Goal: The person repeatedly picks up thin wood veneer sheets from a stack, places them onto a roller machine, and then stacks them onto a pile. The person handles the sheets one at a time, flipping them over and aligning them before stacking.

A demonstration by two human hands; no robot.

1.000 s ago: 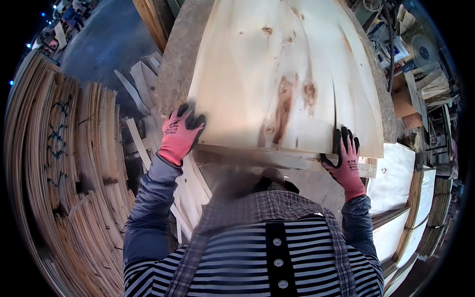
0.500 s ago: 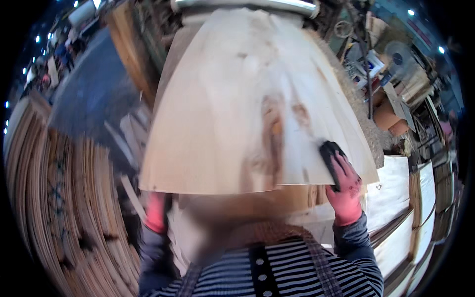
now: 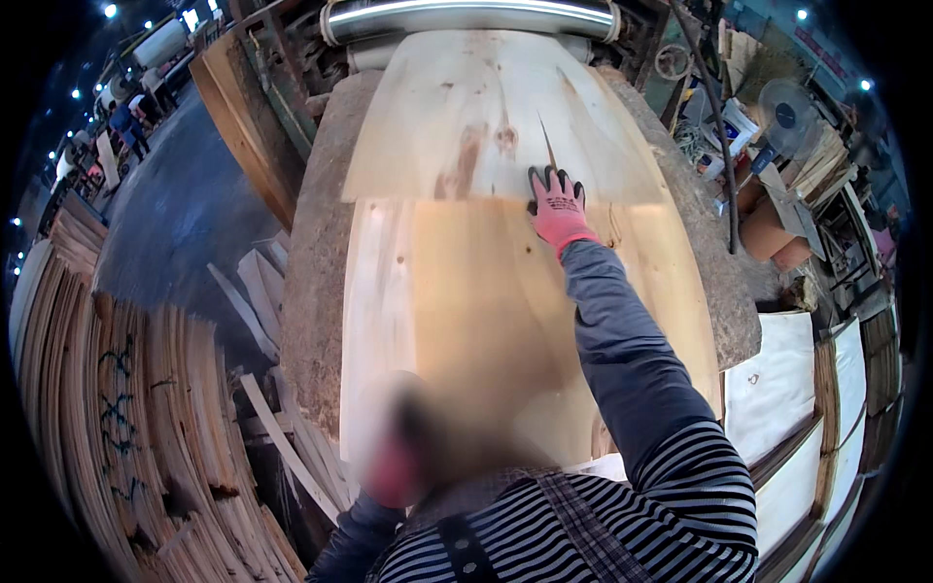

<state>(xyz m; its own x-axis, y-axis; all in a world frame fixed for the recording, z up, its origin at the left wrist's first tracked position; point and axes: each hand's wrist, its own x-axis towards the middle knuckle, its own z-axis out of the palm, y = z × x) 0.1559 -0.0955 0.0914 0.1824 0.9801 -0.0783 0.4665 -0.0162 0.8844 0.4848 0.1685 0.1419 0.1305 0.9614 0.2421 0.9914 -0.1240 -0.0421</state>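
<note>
My right hand, in a pink glove with dark fingertips, lies stretched forward with fingers spread over the near edge of a thin pale wood veneer sheet. That sheet's far end meets the metal roller. A second, yellower veneer sheet lies nearer to me, reaching under or up to the first one's edge. Close to my body, my left hand is low at the near left of this sheet. Its pink glove is smeared and partly covered by a blur, so its fingers cannot be made out.
A worn bench top shows on both sides of the sheets. Veneer stacks stand at left, and white-faced bundles at right. A fan, a cardboard box and a dark pole are at the far right.
The pale veneer sheet has moved away from me toward the roller, uncovering the yellower one. My right hand has reached forward and inward; my left has left the sheet's edge and drawn nearer my body.
</note>
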